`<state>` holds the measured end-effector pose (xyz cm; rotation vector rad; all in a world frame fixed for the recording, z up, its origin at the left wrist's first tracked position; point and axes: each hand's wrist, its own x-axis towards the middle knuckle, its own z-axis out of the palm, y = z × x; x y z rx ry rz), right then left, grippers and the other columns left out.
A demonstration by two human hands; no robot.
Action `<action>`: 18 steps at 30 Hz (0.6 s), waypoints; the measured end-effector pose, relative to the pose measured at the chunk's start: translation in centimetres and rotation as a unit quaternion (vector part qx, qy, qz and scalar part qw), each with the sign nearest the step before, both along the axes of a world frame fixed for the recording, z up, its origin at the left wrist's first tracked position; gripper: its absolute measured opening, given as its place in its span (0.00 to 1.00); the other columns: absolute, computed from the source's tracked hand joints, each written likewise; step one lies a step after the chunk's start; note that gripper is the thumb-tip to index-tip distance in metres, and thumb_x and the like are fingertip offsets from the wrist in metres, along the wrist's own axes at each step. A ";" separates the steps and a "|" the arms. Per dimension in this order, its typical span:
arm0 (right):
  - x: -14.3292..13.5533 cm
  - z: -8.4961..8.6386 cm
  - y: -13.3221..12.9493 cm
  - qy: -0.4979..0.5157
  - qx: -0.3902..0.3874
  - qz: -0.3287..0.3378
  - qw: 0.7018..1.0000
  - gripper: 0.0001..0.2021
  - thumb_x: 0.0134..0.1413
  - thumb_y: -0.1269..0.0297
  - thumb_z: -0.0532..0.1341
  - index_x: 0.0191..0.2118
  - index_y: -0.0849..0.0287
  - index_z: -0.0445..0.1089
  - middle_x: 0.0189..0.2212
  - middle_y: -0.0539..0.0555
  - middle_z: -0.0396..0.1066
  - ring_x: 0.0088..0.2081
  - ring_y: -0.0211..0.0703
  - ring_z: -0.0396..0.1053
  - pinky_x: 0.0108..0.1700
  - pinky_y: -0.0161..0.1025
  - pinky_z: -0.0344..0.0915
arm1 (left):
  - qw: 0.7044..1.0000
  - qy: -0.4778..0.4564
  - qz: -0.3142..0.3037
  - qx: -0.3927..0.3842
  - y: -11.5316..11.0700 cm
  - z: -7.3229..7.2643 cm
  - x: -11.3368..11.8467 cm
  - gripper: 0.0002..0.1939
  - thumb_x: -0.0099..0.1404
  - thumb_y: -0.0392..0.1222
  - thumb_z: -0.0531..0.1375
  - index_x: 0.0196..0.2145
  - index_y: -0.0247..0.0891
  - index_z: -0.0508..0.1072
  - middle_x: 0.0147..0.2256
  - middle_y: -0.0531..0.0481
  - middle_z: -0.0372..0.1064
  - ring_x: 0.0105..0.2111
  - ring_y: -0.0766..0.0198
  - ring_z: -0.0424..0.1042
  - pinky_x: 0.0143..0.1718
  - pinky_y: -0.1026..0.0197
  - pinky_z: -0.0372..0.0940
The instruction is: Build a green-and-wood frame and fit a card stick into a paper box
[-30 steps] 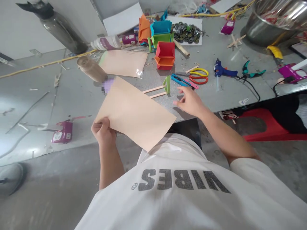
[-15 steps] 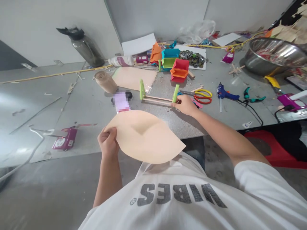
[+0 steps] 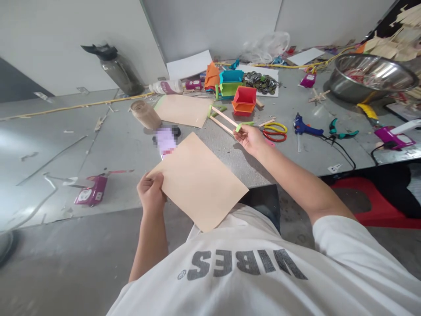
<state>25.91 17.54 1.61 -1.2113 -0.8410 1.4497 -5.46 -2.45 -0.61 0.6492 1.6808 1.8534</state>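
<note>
Pinched at one corner by my left hand (image 3: 151, 192), a beige sheet of paper (image 3: 202, 184) hangs flat in front of my shirt. My right hand (image 3: 249, 139) has its fingers closed on the near end of a frame made of thin wooden sticks (image 3: 225, 116) with green end pieces. The frame is tilted above the table, its far end near another beige sheet (image 3: 184, 109) lying there. Yellow-and-red-handled scissors (image 3: 275, 131) lie just right of my right hand. A jar of tan stuff (image 3: 144, 115) stands behind the held sheet, beside a blurred purple item (image 3: 166, 139).
Orange, teal, green and red paper boxes (image 3: 244, 101) stand at the back, near a pile of metal discs (image 3: 261, 82). On the right are a blue glue gun (image 3: 307, 126), teal pliers (image 3: 342, 130) and a steel bowl (image 3: 342, 90). A dark bottle (image 3: 120, 72) stands back left.
The held sheet has flattened from a curved shape. My right hand has lifted and tilted the stick frame, its far end swinging right and away from me.
</note>
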 end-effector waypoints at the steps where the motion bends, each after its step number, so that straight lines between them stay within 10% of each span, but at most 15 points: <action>1: 0.3 0.0 -0.5 0.002 0.000 -0.010 1.000 0.12 0.72 0.65 0.70 0.34 0.53 0.71 0.32 0.52 0.79 0.36 0.40 0.82 0.47 0.38 0.85 | 1.000 0.006 -0.002 -0.005 0.0 -0.1 0.0 0.28 0.40 0.56 0.80 0.33 0.42 0.75 0.29 0.51 0.77 0.28 0.59 0.76 0.29 0.60 0.70; 18: 8.1 -1.1 -8.0 -0.219 0.144 -0.075 0.962 0.15 0.58 0.50 0.78 0.33 0.51 0.75 0.31 0.52 0.80 0.33 0.45 0.77 0.41 0.44 0.79 | 0.999 0.031 0.024 -0.016 0.0 -0.6 0.3 0.22 0.45 0.51 0.72 0.38 0.43 0.79 0.32 0.50 0.81 0.29 0.57 0.79 0.28 0.59 0.74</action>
